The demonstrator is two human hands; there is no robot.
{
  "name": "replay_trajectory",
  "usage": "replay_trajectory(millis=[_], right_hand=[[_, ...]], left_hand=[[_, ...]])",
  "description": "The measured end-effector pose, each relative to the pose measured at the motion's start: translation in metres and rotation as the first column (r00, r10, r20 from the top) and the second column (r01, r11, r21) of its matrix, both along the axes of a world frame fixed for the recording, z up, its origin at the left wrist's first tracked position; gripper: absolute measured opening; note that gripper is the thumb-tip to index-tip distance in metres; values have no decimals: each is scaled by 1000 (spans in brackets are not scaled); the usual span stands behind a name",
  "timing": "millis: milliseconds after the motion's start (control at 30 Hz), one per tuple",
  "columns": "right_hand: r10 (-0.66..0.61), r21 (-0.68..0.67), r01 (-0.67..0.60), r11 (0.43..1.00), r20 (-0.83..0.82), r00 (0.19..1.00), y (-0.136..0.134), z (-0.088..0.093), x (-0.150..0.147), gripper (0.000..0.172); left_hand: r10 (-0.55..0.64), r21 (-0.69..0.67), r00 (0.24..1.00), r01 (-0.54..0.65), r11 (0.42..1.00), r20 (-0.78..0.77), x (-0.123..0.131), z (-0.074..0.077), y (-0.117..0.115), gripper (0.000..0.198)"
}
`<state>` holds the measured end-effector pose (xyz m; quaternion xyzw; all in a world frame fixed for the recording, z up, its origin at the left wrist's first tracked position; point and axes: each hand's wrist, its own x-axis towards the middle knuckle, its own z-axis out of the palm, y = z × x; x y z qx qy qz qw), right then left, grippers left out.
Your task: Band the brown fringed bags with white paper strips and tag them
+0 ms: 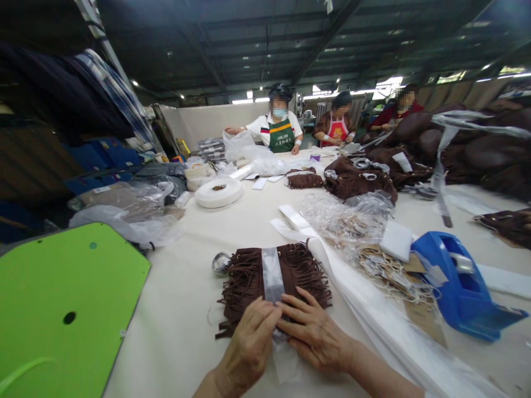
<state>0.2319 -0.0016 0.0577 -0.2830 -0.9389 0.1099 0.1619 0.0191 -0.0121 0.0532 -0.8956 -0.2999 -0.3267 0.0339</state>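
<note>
A brown fringed suede piece [244,276] lies on the cream table [182,309] in front of me, with a clear plastic strip [272,276] wrapped across its middle. My left hand [251,340] and my right hand [313,331] meet at the near end of that strip. The fingers of both hands are bent and pressed onto the strip and the fringe. A small shiny metal ring [219,263] sits at the piece's left edge.
A blue tape dispenser [460,284] stands at right beside paper tags [390,271] and a plastic bag [348,218]. A green board [62,309] overhangs the left edge. A white tape roll [218,192] and brown fringed goods [357,179] lie farther back. Three people work at the far end.
</note>
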Motion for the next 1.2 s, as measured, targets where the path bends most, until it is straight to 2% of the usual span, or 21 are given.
replay_trajectory(millis=[67, 167, 267, 400, 500, 600, 767, 933, 1100, 1200], right_hand=[[-18, 5, 18, 1000, -54, 998, 0, -1, -3, 34], [-20, 30, 23, 999, -100, 995, 0, -3, -4, 24], [-3, 43, 5, 999, -59, 998, -7, -4, 4, 33], [-61, 102, 66, 993, -56, 997, -40, -8, 19, 45], [-68, 140, 78, 987, -75, 995, -70, -20, 20, 42], [-24, 212, 52, 976, -135, 991, -87, -33, 13, 31], [-49, 172, 80, 982, -180, 983, -94, -43, 1, 26], [-153, 183, 193, 964, -213, 965, -97, -51, -12, 11], [-183, 175, 229, 958, -246, 952, -98, -53, -20, 15], [-279, 156, 339, 928, -314, 907, -96, -52, -22, 27]], left_hand=[[18, 92, 998, -12, 996, -65, 6, -5, 9, 36], [-11, 178, 980, 48, 983, -201, 12, -20, 18, 37], [-14, 182, 974, 57, 982, -226, 10, -27, 18, 38], [-13, 212, 943, 89, 973, -334, 7, -24, 13, 39], [3, 238, 917, 100, 966, -398, 5, -24, 12, 41], [5, 240, 914, 101, 965, -406, 4, -26, 13, 42], [1, 284, 919, 121, 951, -395, 4, -29, 14, 38], [26, 325, 915, 116, 939, -403, 5, -29, 13, 38], [40, 322, 904, 109, 940, -425, 5, -29, 13, 38], [47, 312, 903, 98, 945, -427, 4, -31, 12, 39]])
